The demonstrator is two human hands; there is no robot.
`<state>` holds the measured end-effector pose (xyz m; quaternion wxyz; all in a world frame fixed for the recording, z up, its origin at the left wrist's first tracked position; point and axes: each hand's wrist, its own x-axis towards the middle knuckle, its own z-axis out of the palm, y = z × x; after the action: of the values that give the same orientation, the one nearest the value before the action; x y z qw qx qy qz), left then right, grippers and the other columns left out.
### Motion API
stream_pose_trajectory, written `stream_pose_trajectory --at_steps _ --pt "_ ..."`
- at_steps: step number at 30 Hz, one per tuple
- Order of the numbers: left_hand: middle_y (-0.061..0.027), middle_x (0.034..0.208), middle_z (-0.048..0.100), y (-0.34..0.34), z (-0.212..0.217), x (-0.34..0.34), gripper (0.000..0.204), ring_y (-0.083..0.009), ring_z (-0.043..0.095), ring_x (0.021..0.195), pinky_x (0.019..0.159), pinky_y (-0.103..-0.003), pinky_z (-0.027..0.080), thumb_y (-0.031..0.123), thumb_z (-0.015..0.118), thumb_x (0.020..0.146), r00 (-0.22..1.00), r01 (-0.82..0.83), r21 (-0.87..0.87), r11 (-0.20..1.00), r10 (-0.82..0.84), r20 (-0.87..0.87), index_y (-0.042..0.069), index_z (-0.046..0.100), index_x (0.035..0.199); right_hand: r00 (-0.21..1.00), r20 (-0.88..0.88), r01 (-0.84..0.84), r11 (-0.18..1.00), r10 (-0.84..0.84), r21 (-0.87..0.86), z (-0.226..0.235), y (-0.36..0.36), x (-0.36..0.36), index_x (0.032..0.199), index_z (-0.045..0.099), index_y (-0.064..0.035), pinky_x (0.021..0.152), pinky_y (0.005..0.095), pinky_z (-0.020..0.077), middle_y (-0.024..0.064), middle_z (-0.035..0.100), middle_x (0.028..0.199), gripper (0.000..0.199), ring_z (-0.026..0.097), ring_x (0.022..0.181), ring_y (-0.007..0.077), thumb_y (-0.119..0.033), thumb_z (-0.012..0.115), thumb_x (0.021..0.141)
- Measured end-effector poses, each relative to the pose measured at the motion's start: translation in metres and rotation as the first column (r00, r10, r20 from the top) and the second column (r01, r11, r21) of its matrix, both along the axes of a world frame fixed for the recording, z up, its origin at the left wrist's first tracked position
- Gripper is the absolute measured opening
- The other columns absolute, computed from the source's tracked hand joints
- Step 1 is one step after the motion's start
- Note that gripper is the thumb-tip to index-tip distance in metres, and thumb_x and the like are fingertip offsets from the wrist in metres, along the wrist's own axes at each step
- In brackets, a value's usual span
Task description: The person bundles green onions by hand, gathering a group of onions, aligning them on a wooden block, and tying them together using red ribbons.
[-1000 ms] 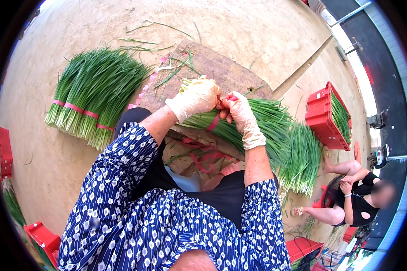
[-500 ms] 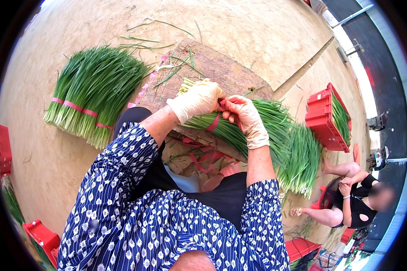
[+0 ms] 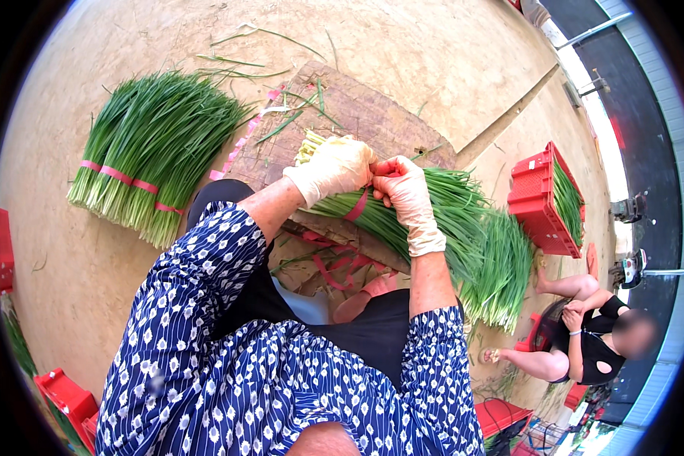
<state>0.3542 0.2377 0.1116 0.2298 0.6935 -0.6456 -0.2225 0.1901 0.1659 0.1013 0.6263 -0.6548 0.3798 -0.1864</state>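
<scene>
A bundle of green chives (image 3: pixel 391 222) lies on the worn wooden board (image 3: pixel 357 106), its pale stem ends to the left and its leaves to the right. Around its middle runs a pink tie strip (image 3: pixel 359 207). My left hand (image 3: pixel 336 166), in a cream glove, rests over the bundle near the stems, its fingers closed at the top of the strip. Close beside it, my gloved right hand (image 3: pixel 404 194) pinches the strip with fingertips together. The fingers mostly hide the strip's ends and any knot. Both thumbs are partly covered.
Several banded chive bundles (image 3: pixel 156 144) stand together at left. Loose chives (image 3: pixel 501 266) lie right of the board. A red crate (image 3: pixel 543 197) holds more chives. A person (image 3: pixel 585 338) sits at right. Pink strips (image 3: pixel 346 266) lie below the board.
My right hand has drawn slightly nearer the bundle and the left hand, its fingertips now tighter together. The whole view has shifted a little.
</scene>
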Motion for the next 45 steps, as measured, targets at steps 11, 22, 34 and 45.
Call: stream_pose_trajectory --at_steps 11,22,34,45 --pt "-0.0199 0.086 0.071 -0.003 -0.008 -0.003 0.022 -0.0371 0.069 0.086 0.079 -0.043 0.053 0.023 0.068 0.078 1.000 -0.022 -0.056 0.998 0.023 0.010 0.011 0.077 0.094 0.973 -0.188 -0.086 0.550 -0.132 -0.831 -0.014 0.009 0.008 0.091 0.067 -0.0016 0.067 0.0403 0.0533 0.0212 0.067 0.084 0.009 0.067 0.076 0.0355 -0.004 0.066 0.082" --pt "-0.0201 0.090 0.071 -0.002 -0.008 -0.004 0.022 -0.0386 0.067 0.093 0.084 -0.046 0.051 0.018 0.060 0.080 1.000 -0.009 -0.130 0.991 0.009 0.006 0.007 0.074 0.091 0.975 -0.122 -0.052 0.342 -0.186 -0.938 -0.039 0.016 0.010 0.092 0.058 -0.0069 0.065 0.0459 0.0504 0.0171 0.056 0.085 0.010 0.059 0.079 0.0373 -0.004 0.057 0.082" --pt "-0.0207 0.099 0.072 -0.011 -0.022 0.007 0.036 -0.0348 0.069 0.096 0.084 -0.039 0.052 0.010 0.060 0.079 0.988 0.015 -0.062 0.998 -0.024 -0.150 0.011 0.073 0.112 0.988 -0.087 -0.064 0.180 -0.126 -0.982 -0.018 0.023 0.007 0.087 0.059 -0.0073 0.071 0.0401 0.0527 0.0149 0.057 0.090 0.005 0.060 0.088 0.0332 -0.008 0.058 0.082" --pt "-0.0163 0.096 0.074 -0.006 -0.005 0.011 0.028 -0.0273 0.071 0.092 0.083 -0.039 0.051 0.022 0.077 0.080 0.987 0.057 0.069 0.996 -0.046 -0.154 0.006 0.074 0.103 0.998 0.043 0.030 0.285 0.038 -0.958 -0.027 0.014 0.006 0.093 0.055 -0.0051 0.075 0.0414 0.0494 0.0159 0.055 0.087 0.012 0.057 0.084 0.0349 -0.004 0.058 0.081"
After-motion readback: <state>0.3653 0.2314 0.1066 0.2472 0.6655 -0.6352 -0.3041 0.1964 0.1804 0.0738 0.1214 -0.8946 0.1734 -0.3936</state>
